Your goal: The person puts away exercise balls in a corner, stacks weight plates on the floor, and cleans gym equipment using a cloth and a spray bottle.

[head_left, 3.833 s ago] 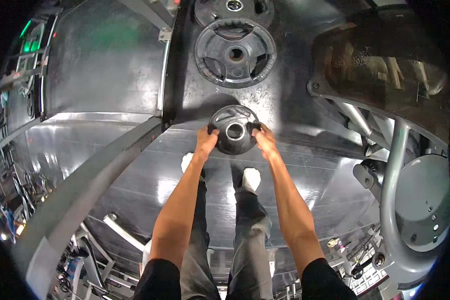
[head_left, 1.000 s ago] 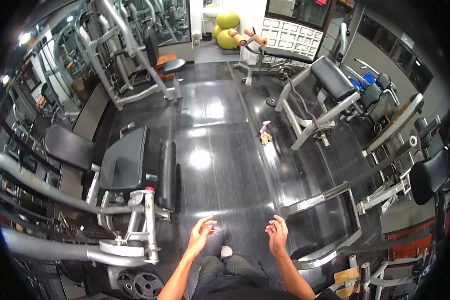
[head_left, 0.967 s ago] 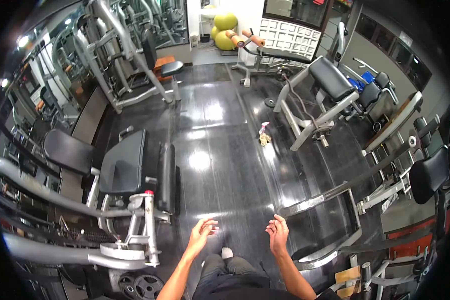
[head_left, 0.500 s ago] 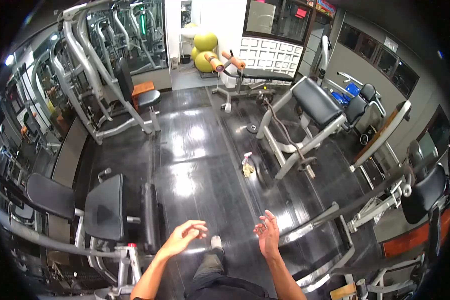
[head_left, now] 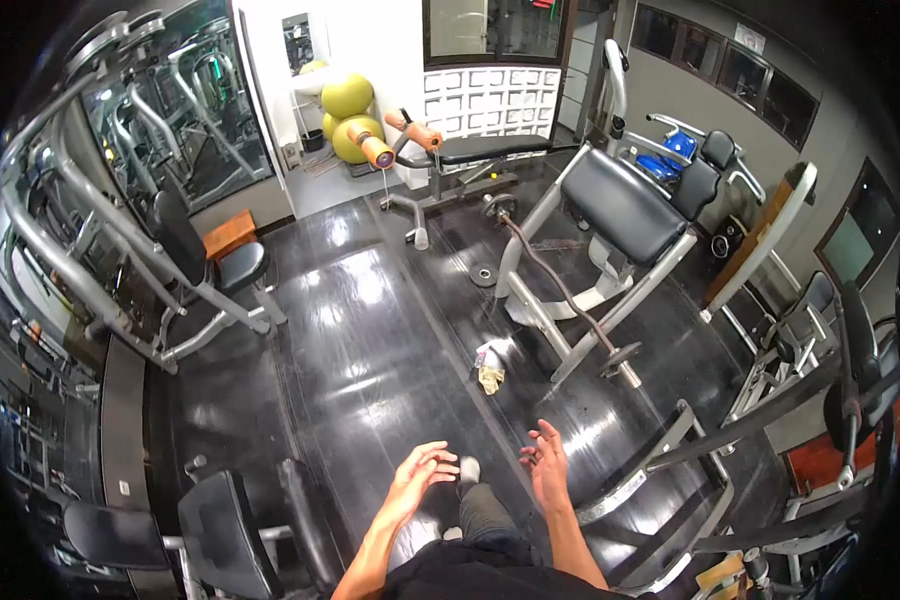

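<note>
Nothing is in my left hand (head_left: 420,478), which hovers over the dark floor with its fingers apart and slightly curled. My right hand (head_left: 546,465) is raised across from it, also empty, fingers spread. Past my hands, a crumpled yellowish cloth (head_left: 491,380) lies on the floor against a small clear bottle (head_left: 483,356) with pinkish markings. Beyond that, to the right, a curved barbell (head_left: 560,276) rests at a bench with a black slanted pad (head_left: 625,203). A round weight plate (head_left: 483,274) lies flat beside the bench.
Black-padded seats (head_left: 225,530) stand close on my left. A grey metal frame (head_left: 685,440) with dark straps is at my right. Ahead are a bench with orange rollers (head_left: 375,150) and yellow exercise balls (head_left: 347,96). A machine with an orange block (head_left: 230,235) stands left.
My view has shifted forward and turned right; the cloth, bottle and barbell bench appear nearer. A foot has stepped ahead. Both hands stay raised and empty.
</note>
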The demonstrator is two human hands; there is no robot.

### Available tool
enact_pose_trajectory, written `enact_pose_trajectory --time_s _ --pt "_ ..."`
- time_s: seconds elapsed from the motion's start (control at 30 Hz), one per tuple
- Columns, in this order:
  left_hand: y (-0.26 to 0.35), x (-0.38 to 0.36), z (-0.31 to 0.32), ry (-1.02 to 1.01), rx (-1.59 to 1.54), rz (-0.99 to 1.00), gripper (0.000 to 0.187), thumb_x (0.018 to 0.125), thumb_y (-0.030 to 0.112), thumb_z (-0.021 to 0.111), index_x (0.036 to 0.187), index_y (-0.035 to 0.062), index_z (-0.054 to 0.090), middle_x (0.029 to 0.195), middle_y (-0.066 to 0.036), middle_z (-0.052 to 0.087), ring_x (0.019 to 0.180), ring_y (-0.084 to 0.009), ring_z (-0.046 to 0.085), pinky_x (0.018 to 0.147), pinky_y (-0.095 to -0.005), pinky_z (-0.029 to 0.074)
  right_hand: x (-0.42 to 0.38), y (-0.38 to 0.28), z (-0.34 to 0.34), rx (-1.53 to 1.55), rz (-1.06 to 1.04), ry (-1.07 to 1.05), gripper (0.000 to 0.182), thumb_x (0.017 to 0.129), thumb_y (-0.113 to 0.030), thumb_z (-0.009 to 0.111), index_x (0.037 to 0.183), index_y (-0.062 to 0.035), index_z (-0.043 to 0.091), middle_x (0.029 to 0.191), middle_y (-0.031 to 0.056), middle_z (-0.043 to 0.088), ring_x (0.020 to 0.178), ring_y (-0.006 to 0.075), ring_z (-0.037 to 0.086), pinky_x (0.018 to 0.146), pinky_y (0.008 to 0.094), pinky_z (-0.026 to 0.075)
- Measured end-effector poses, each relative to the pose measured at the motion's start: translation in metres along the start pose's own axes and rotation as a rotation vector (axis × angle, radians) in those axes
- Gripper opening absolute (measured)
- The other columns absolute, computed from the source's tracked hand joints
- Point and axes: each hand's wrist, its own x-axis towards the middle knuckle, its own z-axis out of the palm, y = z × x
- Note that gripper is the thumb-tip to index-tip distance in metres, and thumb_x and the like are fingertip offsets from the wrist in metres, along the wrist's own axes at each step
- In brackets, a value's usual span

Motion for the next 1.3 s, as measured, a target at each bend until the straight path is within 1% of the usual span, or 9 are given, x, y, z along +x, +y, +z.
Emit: enact_pose_trajectory --time_s 0.07,0.17,0.53,0.63,0.67,0.8,0.93,1.1,1.3 --pt "0.017 0.040 -0.009 -0.167 0.113 0.029 0.036 0.096 0.018 0.045 0.128 0.0033 0.042 0.113 -0.016 0.054 0.100 -0.0278 0.058 0.088 -0.0408 0.047 0.039 -0.004 0.006 0.010 -0.023 0.072 0.034 0.096 -0.018 0.045 0.129 -0.0132 0.042 0.111 0.0034 0.048 0.083 0.0121 0.054 0.070 0.0282 0.045" --pt "0.037 0.106 -0.028 -0.208 0.151 0.061 0.038 0.096 0.019 0.045 0.130 0.0040 0.040 0.114 -0.016 0.053 0.100 -0.0281 0.058 0.089 -0.0408 0.047 0.104 -0.007 0.020 0.055 -0.056 0.067 0.035 0.096 -0.020 0.045 0.129 -0.0130 0.041 0.112 0.0037 0.048 0.083 0.0124 0.055 0.070 0.0283 0.045" --pt "0.097 0.353 -0.087 0.117 0.072 0.095 0.035 0.096 0.015 0.043 0.130 0.0047 0.042 0.120 -0.014 0.050 0.109 -0.0242 0.052 0.087 -0.0379 0.049 0.349 -0.031 0.136 -0.001 -0.028 -0.018 0.037 0.097 -0.027 0.043 0.129 -0.0081 0.041 0.113 0.0079 0.051 0.088 0.0150 0.057 0.074 0.0292 0.049" --pt "0.113 0.409 -0.106 0.149 0.045 0.098 0.035 0.096 0.015 0.043 0.130 0.0051 0.042 0.120 -0.014 0.050 0.109 -0.0239 0.051 0.086 -0.0379 0.049 0.404 -0.044 0.173 -0.013 -0.014 -0.027 0.036 0.097 -0.026 0.045 0.128 -0.0077 0.043 0.111 0.0080 0.052 0.086 0.0146 0.057 0.072 0.0278 0.049" --pt "0.116 0.429 -0.116 0.144 0.037 0.077 0.040 0.095 0.022 0.047 0.131 0.0055 0.041 0.119 -0.013 0.049 0.108 -0.0251 0.052 0.087 -0.0410 0.048 0.422 -0.047 0.181 -0.029 -0.012 -0.031 0.035 0.097 -0.025 0.045 0.127 -0.0074 0.044 0.109 0.0079 0.053 0.085 0.0143 0.057 0.071 0.0270 0.049" --pt "0.143 0.508 -0.143 0.118 0.063 -0.032 0.034 0.096 0.016 0.043 0.128 0.0047 0.043 0.117 -0.014 0.052 0.102 -0.0249 0.056 0.085 -0.0382 0.050 0.500 -0.034 0.196 -0.020 0.011 0.003 0.030 0.096 -0.021 0.046 0.122 -0.0062 0.049 0.104 0.0074 0.056 0.082 0.0139 0.058 0.069 0.0269 0.049" --pt "0.171 0.595 -0.177 0.076 0.058 -0.146 0.043 0.093 0.023 0.049 0.131 0.0024 0.039 0.113 -0.015 0.053 0.101 -0.0269 0.057 0.085 -0.0407 0.048 0.566 -0.020 0.220 -0.038 0.136 0.211 0.026 0.095 -0.019 0.047 0.117 -0.0071 0.054 0.104 0.0072 0.058 0.083 0.0143 0.059 0.070 0.0273 0.050" --pt "0.190 0.709 -0.206 0.028 0.117 -0.283 0.042 0.094 0.023 0.048 0.129 0.0013 0.040 0.114 -0.016 0.052 0.102 -0.0281 0.056 0.086 -0.0417 0.048 0.643 -0.009 0.251 0.004 0.120 0.265 0.027 0.096 -0.022 0.046 0.117 -0.0070 0.054 0.104 0.0069 0.058 0.082 0.0138 0.059 0.069 0.0268 0.049" --pt "0.171 0.866 -0.216 0.030 0.157 -0.198 0.036 0.096 0.022 0.046 0.124 -0.0005 0.044 0.110 -0.015 0.055 0.100 -0.0256 0.058 0.087 -0.0385 0.049 0.749 0.008 0.253 0.114 0.069 0.433 0.027 0.097 -0.023 0.045 0.115 -0.0070 0.055 0.100 0.0062 0.059 0.079 0.0132 0.059 0.067 0.0261 0.050"
